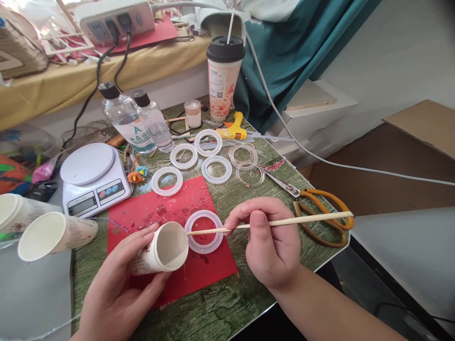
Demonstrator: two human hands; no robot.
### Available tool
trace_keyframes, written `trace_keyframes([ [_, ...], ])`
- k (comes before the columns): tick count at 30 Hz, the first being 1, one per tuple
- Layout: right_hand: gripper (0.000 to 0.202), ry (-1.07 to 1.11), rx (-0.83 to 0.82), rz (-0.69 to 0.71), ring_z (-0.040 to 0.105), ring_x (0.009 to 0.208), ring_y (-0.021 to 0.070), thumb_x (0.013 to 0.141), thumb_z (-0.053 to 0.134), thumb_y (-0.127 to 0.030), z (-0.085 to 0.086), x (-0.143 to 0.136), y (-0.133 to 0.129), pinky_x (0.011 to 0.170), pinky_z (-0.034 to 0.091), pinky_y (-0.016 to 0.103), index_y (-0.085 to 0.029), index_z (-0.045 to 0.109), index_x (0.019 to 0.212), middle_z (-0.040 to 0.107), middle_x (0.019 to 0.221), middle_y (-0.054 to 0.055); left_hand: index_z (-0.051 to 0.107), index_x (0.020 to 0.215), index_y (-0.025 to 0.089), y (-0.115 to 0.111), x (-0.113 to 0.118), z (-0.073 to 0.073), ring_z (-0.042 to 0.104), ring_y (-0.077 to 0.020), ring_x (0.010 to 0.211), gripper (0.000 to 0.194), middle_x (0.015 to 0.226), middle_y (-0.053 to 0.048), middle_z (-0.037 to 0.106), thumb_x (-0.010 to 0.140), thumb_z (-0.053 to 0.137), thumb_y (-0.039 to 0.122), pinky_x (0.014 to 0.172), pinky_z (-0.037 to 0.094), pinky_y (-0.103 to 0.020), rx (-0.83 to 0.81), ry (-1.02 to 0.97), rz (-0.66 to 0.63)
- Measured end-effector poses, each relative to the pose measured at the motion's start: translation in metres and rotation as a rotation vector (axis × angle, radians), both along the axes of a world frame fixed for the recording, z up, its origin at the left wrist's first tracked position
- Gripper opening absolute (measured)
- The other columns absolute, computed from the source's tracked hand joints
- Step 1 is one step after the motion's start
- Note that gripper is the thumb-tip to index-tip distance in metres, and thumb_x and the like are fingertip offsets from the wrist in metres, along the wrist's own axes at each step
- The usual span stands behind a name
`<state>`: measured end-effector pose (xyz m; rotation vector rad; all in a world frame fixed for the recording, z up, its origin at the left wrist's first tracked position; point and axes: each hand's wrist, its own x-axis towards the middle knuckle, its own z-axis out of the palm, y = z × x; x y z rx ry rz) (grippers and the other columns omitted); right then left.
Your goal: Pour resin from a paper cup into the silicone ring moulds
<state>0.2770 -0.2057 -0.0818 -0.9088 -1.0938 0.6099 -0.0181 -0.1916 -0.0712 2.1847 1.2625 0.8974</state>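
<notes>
My left hand point(122, 279) is wrapped round a paper cup point(142, 261), which tilts over the red sheet point(220, 265) with its mouth toward me. A thin wooden stick point(305, 220) is pinched in my right hand point(273, 241). The stick's tip is at the cup's rim, above a ring-shaped silicone mold point(190, 239) lying on the sheet. Whether the tip touches the rim I cannot tell. Farther back are several more white ring molds point(167, 191) and two clear bangles point(250, 182), partly overlapping.
Scissors point(296, 192) with orange handles lie at the right. A kitchen scale point(88, 166) and paper cups point(71, 232) stand at the left. Behind are two bottles point(133, 135), a yellow glue gun point(234, 128), a lidded drink cup point(222, 80) and a power strip point(113, 23) with cables.
</notes>
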Motion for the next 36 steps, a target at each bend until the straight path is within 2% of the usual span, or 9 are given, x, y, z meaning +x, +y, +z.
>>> trace_keyframes([
  [10, 0.017, -0.016, 0.003, -0.012, 0.080, 0.076, 0.0135, 0.128, 0.061, -0.029, -0.0002, 0.0001, -0.0004, 0.073, 0.069, 0.026, -0.025, 0.077, 0.126, 0.083, 0.093, 0.000, 0.073, 0.160, 0.037, -0.0018, -0.0036, -0.0047, 0.085, -0.0237, 0.145, 0.053, 0.158, -0.005, 0.085, 0.109, 0.086, 0.031, 0.125, 0.069, -0.031, -0.026, -0.027, 0.006],
  [23, 0.019, -0.006, 0.007, -0.012, 0.079, 0.073, 0.0129, 0.129, 0.060, -0.029, 0.0026, -0.0003, 0.0025, 0.071, 0.069, 0.025, -0.025, 0.078, 0.124, 0.082, 0.092, 0.000, 0.074, 0.157, 0.035, 0.0005, -0.0014, -0.0004, 0.088, -0.0266, 0.140, 0.048, 0.154, -0.007, 0.087, 0.110, 0.085, 0.036, 0.121, 0.073, -0.036, 0.003, -0.001, 0.006],
  [32, 0.018, -0.008, 0.001, -0.007, 0.079, 0.075, 0.0129, 0.129, 0.060, -0.028, 0.0029, 0.0001, -0.0007, 0.072, 0.069, 0.025, -0.025, 0.077, 0.124, 0.082, 0.093, 0.000, 0.074, 0.156, 0.035, 0.0012, -0.0007, 0.0004, 0.088, -0.0243, 0.141, 0.048, 0.154, -0.006, 0.087, 0.110, 0.085, 0.035, 0.121, 0.072, -0.032, 0.006, -0.007, -0.007],
  [36, 0.017, -0.008, 0.002, -0.006, 0.079, 0.075, 0.0135, 0.128, 0.060, -0.028, 0.0027, -0.0001, -0.0005, 0.072, 0.070, 0.026, -0.025, 0.077, 0.125, 0.082, 0.093, 0.000, 0.073, 0.157, 0.035, 0.0014, -0.0017, -0.0002, 0.088, -0.0267, 0.140, 0.049, 0.153, -0.007, 0.087, 0.110, 0.085, 0.036, 0.120, 0.074, -0.036, 0.009, 0.006, -0.003],
])
